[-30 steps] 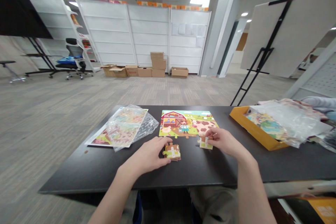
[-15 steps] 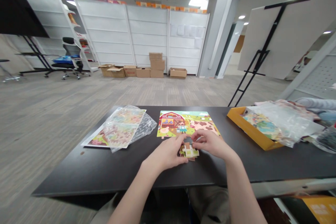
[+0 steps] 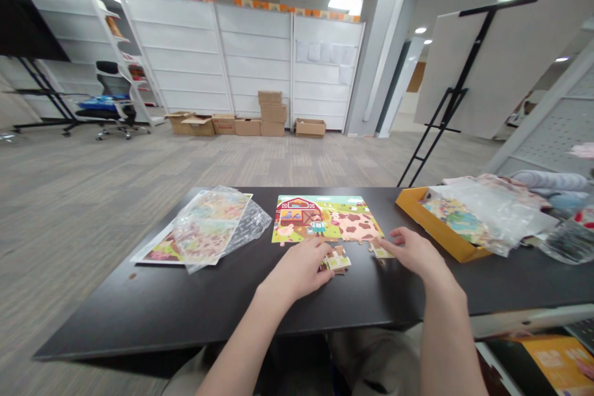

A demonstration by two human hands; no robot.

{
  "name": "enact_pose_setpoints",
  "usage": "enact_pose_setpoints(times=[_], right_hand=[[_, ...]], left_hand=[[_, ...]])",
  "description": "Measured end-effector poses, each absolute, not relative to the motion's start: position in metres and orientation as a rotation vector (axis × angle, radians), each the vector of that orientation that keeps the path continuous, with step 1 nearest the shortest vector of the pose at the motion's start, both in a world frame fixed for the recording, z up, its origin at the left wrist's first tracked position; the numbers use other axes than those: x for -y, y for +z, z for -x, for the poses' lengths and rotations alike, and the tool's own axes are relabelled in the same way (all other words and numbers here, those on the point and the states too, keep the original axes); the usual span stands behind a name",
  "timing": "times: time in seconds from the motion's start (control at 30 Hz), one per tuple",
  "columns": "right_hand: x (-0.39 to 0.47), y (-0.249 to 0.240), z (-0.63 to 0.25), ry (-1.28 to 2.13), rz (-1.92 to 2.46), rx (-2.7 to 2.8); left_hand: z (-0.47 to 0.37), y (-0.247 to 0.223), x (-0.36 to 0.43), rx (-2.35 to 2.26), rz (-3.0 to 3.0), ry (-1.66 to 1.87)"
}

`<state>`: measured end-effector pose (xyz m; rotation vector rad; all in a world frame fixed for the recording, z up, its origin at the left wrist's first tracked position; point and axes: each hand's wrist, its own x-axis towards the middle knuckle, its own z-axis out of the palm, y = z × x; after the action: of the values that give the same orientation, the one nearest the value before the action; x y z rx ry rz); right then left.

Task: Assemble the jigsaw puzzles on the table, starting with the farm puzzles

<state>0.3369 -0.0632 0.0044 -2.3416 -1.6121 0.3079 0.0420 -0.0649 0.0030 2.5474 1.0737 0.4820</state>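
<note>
A jigsaw puzzle (image 3: 297, 216) with a red barn, a farmer and a spotted cow lies on the black table, its lower edge uneven. Just below it is a small stack of puzzle pieces (image 3: 340, 260). My left hand (image 3: 299, 266) curls round the left side of that stack, thumb at the near side and fingers at the far side. At the puzzle's lower right corner, my right hand (image 3: 417, 252) has its fingertips on a light green and white puzzle piece (image 3: 379, 250). Whether that piece is joined to the puzzle I cannot tell.
Printed sheets and clear plastic bags (image 3: 218, 223) lie on the left of the black table (image 3: 185, 303). A yellow box (image 3: 436, 226) with pictures and plastic wrapping stands at the right, beside more clear packaging (image 3: 568, 241). A small round brown spot (image 3: 132, 276) shows near the left edge.
My right hand has moved right, from the stack to the puzzle's lower right corner, with a puzzle piece at its fingertips. My left hand has stayed at the stack. The view has shifted slightly.
</note>
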Motion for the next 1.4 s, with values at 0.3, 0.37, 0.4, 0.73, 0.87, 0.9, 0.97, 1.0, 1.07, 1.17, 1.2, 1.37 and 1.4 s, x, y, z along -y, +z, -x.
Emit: enact_pose_setpoints(times=[0.3, 0.37, 0.4, 0.73, 0.87, 0.9, 0.97, 1.0, 1.07, 1.17, 1.2, 1.37, 1.4], right_hand=[[0.058, 0.001, -0.308, 0.225, 2.43, 1.765], [0.057, -0.001, -0.312, 0.248, 2.403, 1.758], [0.057, -0.002, -0.315, 0.253, 2.394, 1.75], [0.051, -0.011, -0.325, 0.217, 2.353, 1.723], [0.051, -0.015, -0.33, 0.19, 2.312, 1.731], [0.051, -0.015, -0.331, 0.196, 2.3, 1.734], [0.052, -0.013, -0.33, 0.208, 2.283, 1.743], [0.052, -0.011, -0.329, 0.212, 2.278, 1.749], [0.053, -0.007, -0.327, 0.221, 2.278, 1.763], [0.053, -0.001, -0.327, 0.252, 2.279, 1.764], [0.054, 0.0, -0.328, 0.269, 2.265, 1.753], [0.059, 0.005, -0.331, 0.51, 1.94, 1.551], [0.061, 0.008, -0.329, 0.608, 1.849, 1.497]], left_hand=[[-0.04, 0.006, 0.064, -1.06, -2.498, 0.474], [-0.038, 0.007, 0.065, -1.044, -2.492, 0.472], [-0.037, 0.007, 0.066, -1.036, -2.493, 0.467], [-0.04, 0.004, 0.069, -1.087, -2.551, 0.452], [-0.041, 0.005, 0.068, -1.084, -2.562, 0.442], [-0.041, 0.005, 0.068, -1.088, -2.567, 0.438], [-0.041, 0.005, 0.068, -1.095, -2.578, 0.435], [-0.041, 0.005, 0.068, -1.094, -2.581, 0.438], [-0.04, 0.005, 0.069, -1.087, -2.581, 0.447], [-0.04, 0.006, 0.069, -1.086, -2.575, 0.453], [-0.039, 0.006, 0.069, -1.085, -2.573, 0.452], [-0.038, 0.005, 0.069, -1.07, -2.549, 0.449], [-0.038, 0.005, 0.069, -1.07, -2.537, 0.451]])
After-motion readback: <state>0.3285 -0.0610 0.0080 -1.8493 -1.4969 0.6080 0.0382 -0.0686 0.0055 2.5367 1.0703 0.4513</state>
